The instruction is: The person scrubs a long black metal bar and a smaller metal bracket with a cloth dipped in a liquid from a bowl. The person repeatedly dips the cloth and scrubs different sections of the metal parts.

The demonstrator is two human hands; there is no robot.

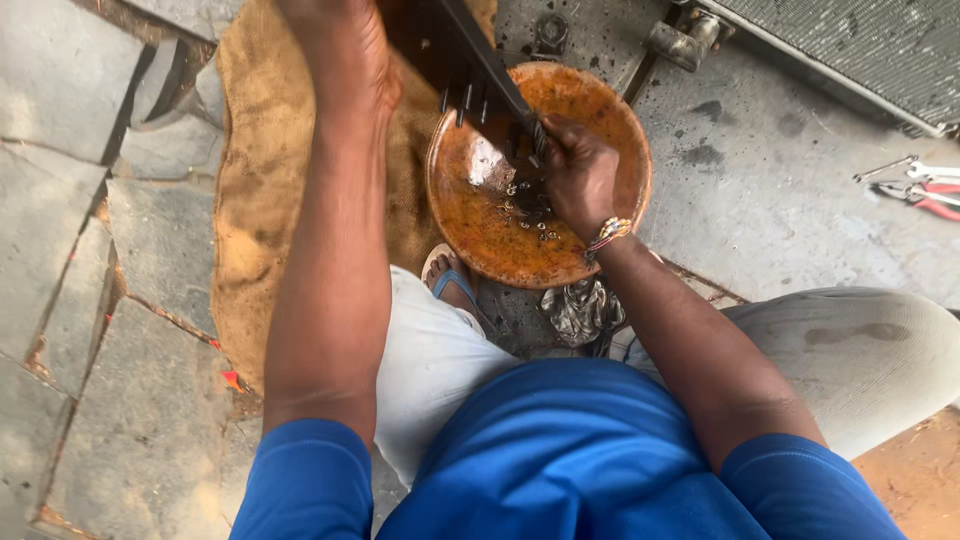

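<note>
Leaning over the floor, the person is working both hands around a long dark metal part (470,60) that is slanting from the top middle of the frame down into a round rusty-orange basin (600,120) at centre. The right hand (578,175) is sitting over the basin, its fingers curled tight in a clenched grip around the lower end of the metal part, right where short pins are sticking out of its underside. A beaded bracelet (608,236) is showing on that wrist. The left hand (345,50) is reaching up at the top of the frame, lying against the upper stretch of the same part; the frame edge is cutting it off, so I cannot tell whether its grip is closed or loose.

Small bolts and nuts (525,205) are lying wet in the bottom of the basin, just beside the right hand. The basin is resting partly on a brown burlap sack (255,180) spread on the floor in the upper left, with cracked stone slabs (70,260) beyond it. A foot in a blue sandal (450,285) is peeking out just below the basin, and a crumpled grey rag (580,310) is lying next to it.

Over at the right edge, red-handled pliers (925,200) and a wrench (930,170) are lying on the concrete, well apart from the hands, and a radiator grille (860,50) is filling the upper right corner.
</note>
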